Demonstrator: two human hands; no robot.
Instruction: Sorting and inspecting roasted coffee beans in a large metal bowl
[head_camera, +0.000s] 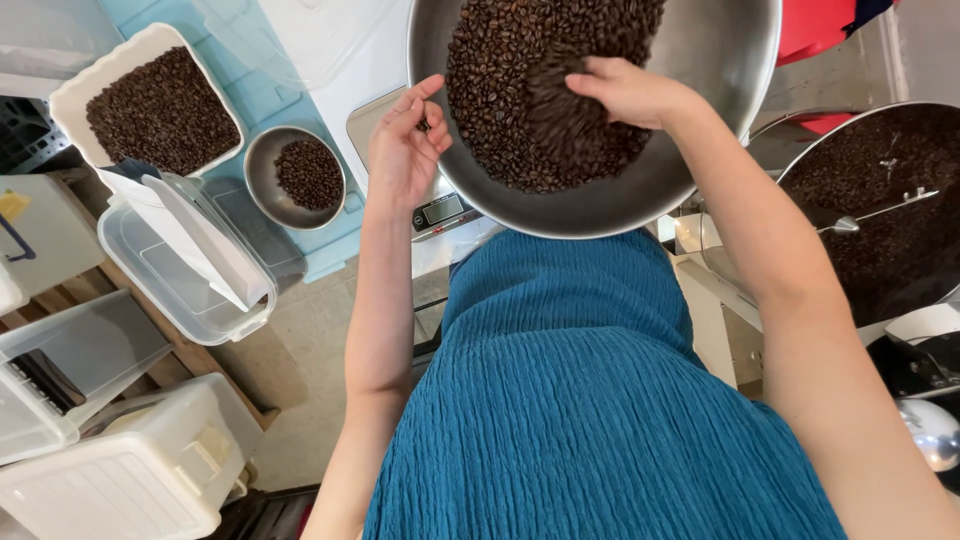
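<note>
Big bowl (700, 60): steel, at 12 o'clock in view, resting over a digital scale (440, 212); holds a heap of roasted coffee beans (500, 90), piled toward its near wall.
Right hand (625, 90): inside the bowl, palm down on the beans, fingers (590, 75) pressed together and curled over the heap. Blur under it suggests beans in motion.
Left hand (405, 150): at the bowl's 9 o'clock rim, fingers pinching what looks like one or two beans between thumb and fingertips; just above the scale edge.
Risk 1: bowl overhangs the scale; a push of the right hand toward the near rim could tip it or slide it off, beans going down the blue dress (580, 400) and onto the floor.
Risk 2: pinched beans are held outside the rim; a loose pinch would drop them onto the scale or the gap at 6 o'clock.
Risk 3: the left hand's weight on the rim would falsify any reading.
Small bowl (295, 178): at 9 o'clock on the counter, part filled with beans, well apart from both hands.
White tray (75, 90): at 10 o'clock, full of beans; untouched.
Cooling pan (890, 200): at 3 o'clock, dark beans, stirrer arm visible; near the right elbow, a knock is possible.
</note>
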